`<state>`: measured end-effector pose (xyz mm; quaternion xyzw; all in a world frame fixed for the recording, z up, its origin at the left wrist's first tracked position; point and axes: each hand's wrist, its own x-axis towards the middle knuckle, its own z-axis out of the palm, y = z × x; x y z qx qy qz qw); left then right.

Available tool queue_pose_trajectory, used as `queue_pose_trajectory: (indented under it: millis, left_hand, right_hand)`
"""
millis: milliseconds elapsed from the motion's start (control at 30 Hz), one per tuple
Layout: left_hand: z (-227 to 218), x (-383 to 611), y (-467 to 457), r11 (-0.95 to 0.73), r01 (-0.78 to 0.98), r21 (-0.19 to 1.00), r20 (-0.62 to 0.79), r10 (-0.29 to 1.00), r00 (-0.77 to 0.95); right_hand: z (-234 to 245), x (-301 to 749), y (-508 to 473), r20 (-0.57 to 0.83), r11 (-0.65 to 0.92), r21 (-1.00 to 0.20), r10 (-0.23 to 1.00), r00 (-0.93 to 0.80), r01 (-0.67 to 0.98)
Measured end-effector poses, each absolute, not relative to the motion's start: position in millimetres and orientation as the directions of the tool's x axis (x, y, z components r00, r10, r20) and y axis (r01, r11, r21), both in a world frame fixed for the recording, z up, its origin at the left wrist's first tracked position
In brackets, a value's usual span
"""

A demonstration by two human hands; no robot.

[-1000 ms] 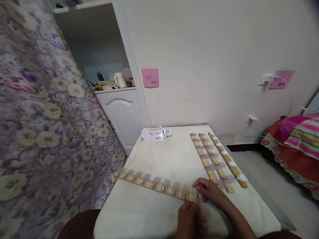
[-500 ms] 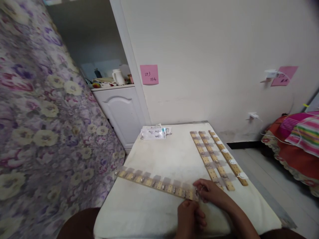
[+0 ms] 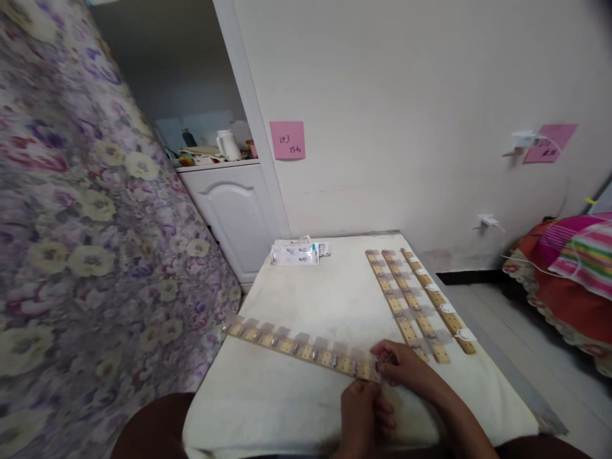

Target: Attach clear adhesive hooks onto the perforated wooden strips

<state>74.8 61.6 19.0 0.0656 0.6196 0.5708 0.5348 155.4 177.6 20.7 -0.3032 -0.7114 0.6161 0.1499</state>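
A long wooden strip [image 3: 285,347] lies slantwise across the near part of the white-covered table. Along it sit several small shiny metal pieces, with clear flaps standing at its far edge. My left hand [image 3: 364,411] is closed, its fingers curled, holding the near edge of the strip's right end. At that same end my right hand [image 3: 404,366] is closed in a pinch beside the last metal piece. What lies between its fingertips is too small to make out.
On the right lie a strip with white tags [image 3: 438,299] and two strips with clear flaps, the middle strip [image 3: 410,298] and the inner strip [image 3: 389,294]. Flat packets [image 3: 295,255] rest at the table's back left. A floral curtain [image 3: 95,242] hangs at left; a wall [image 3: 382,127] stands behind.
Both hands stay at the strip's right end with hardly any movement. The whole view has shifted very slightly.
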Motion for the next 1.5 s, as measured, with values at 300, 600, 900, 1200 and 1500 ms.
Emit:
queue_pose_trajectory:
  millis: [300,600,900,1200,1500]
  left_hand:
    - [23.3,75.2,62.2,0.332,-0.555,0.763,-0.604,0.671,-0.429]
    - [23.0,76.0,62.3,0.322,-0.563,0.761,-0.603,0.670,-0.433]
    - [18.4,75.6,61.1,0.309,-0.578,0.755,-0.599,0.684,-0.417]
    - [17.8,75.6,63.5,0.311,-0.566,0.764,-0.593,0.685,-0.424]
    - [19.8,75.5,64.0,0.315,-0.558,0.768,-0.592,0.682,-0.429]
  right_hand:
    - [15.2,155.0,179.9,-0.188,-0.035,-0.976,0.625,-0.757,0.213]
    - [27.4,159.8,182.5,0.013,0.329,-0.902,0.668,-0.744,0.280]
    - [23.9,164.6,190.7,0.017,0.297,-0.906,0.738,-0.675,0.301]
    - [9.2,159.4,186.6,-0.117,0.189,-0.911,0.735,-0.668,0.367]
    - [11.4,153.7,179.8,-0.118,0.192,-0.914,0.716,-0.688,0.357]
